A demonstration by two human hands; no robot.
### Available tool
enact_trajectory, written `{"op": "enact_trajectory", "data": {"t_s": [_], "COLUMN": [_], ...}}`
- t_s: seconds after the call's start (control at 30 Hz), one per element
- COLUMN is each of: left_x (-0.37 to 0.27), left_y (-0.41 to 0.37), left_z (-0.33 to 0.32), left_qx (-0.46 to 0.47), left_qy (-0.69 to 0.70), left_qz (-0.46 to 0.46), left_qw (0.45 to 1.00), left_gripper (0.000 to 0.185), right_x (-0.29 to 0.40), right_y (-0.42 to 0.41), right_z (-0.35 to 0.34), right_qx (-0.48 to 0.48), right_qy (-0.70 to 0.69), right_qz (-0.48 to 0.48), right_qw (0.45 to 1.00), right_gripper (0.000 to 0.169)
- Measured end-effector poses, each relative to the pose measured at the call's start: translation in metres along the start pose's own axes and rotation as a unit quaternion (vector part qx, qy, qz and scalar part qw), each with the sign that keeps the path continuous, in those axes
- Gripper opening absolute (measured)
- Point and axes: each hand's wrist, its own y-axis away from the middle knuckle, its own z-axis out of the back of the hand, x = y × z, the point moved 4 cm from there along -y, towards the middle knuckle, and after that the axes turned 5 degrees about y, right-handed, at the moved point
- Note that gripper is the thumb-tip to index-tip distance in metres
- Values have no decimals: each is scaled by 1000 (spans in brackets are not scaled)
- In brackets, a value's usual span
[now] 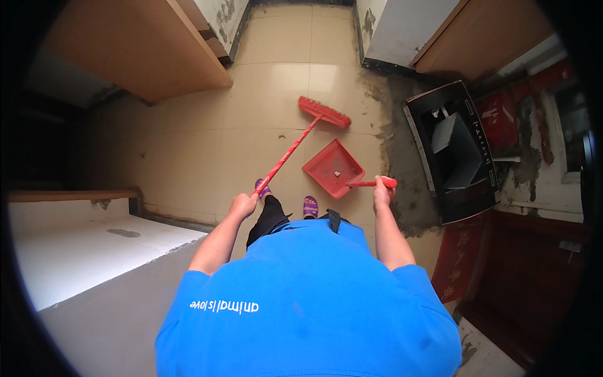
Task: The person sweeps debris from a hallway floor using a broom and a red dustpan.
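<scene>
My left hand (243,205) is closed around the red handle of a broom (325,112), whose bristled head rests on the tiled floor beyond my feet. My right hand (384,191) grips the upright handle of a red plastic dustpan (334,165). The pan sits on the floor, nearer to me than the broom head and apart from it. A small pale scrap (337,174) and some dust lie in the pan. Purple sandals (310,206) are on my feet.
A dark metal appliance casing (476,155) stands on a rough cement patch (407,155) at the right. A brown door panel (155,47) juts in at the upper left, another (485,37) at the upper right. A low white wall (94,235) is at the left.
</scene>
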Motion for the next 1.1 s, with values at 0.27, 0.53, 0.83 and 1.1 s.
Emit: {"op": "enact_trajectory", "data": {"t_s": [0.27, 0.53, 0.83, 1.1], "left_x": [73, 148, 243, 291], "left_y": [28, 105, 167, 240], "left_z": [-22, -44, -96, -138], "left_qx": [-21, -1, -29, -14], "left_qy": [20, 130, 217, 234], "left_qz": [86, 195, 241, 260], "left_qw": [996, 972, 946, 937], "left_gripper": [52, 42, 37, 44], "right_x": [-1, -6, -2, 16], "right_y": [-4, -11, -16, -1], "right_z": [5, 1, 3, 5], "right_qx": [26, 41, 60, 90], "right_qy": [22, -17, 16, -36], "right_qz": [22, -1, -25, -41], "right_qw": [999, 999, 998, 994], "right_gripper": [17, 13, 12, 10]}}
